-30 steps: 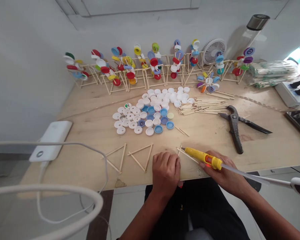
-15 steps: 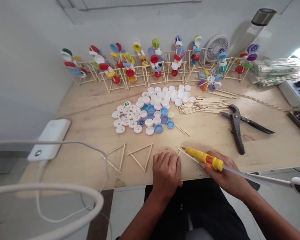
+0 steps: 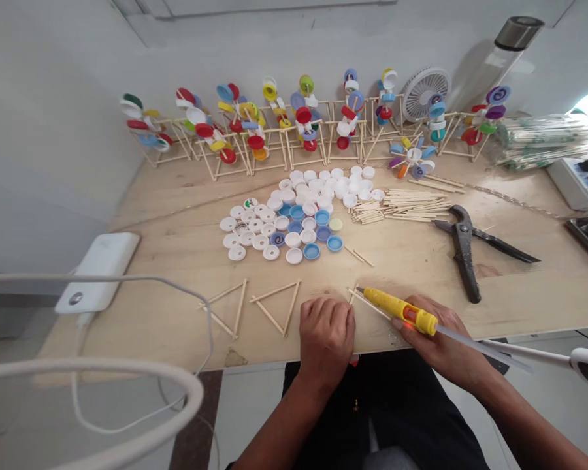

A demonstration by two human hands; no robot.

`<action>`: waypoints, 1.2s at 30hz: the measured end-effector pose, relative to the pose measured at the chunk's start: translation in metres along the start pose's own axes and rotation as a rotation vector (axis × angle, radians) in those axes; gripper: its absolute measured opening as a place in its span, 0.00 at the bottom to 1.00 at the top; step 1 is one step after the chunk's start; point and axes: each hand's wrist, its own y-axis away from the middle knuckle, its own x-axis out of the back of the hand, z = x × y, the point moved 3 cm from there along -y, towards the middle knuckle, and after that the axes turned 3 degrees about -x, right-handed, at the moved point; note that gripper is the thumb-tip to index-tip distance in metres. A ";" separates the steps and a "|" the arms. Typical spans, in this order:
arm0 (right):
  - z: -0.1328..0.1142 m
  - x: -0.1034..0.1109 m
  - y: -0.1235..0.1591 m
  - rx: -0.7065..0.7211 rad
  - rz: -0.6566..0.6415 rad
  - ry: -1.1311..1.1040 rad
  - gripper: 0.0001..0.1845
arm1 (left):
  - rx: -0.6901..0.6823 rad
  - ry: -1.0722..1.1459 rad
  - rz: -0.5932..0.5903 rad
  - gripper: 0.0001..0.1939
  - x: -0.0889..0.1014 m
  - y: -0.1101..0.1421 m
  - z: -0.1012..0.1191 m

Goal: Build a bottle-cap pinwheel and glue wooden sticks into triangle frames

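Right hand (image 3: pixel 443 343) gripping yellow hot-glue gun (image 3: pixel 396 311), tip just over wooden sticks (image 3: pixel 370 303); left hand (image 3: pixel 326 339) curled near plywood table's front edge (image 3: pixel 259 360), grip unclear; bottle-cap (image 3: pixel 279 228) print too small to read.

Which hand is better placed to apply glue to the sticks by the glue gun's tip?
Probably the right hand: it grips the yellow glue gun, whose tip points at the sticks. The left hand rests on the table beside them and looks empty.

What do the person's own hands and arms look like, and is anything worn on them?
The bare left hand and bare right hand have no gloves, and I see no ring or watch. The bare left forearm shows no sleeve, and neither does the right one. Dark black clothing covers the lap below them.
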 end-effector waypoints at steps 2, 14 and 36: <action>0.000 0.000 0.000 0.005 0.006 0.004 0.12 | 0.002 0.000 -0.007 0.11 0.000 0.000 0.000; -0.001 0.001 0.000 0.018 0.011 0.009 0.10 | 0.001 -0.003 -0.015 0.11 -0.002 0.002 0.000; 0.007 0.048 0.033 0.045 0.348 -0.283 0.17 | 0.014 -0.019 0.016 0.10 -0.003 0.004 0.002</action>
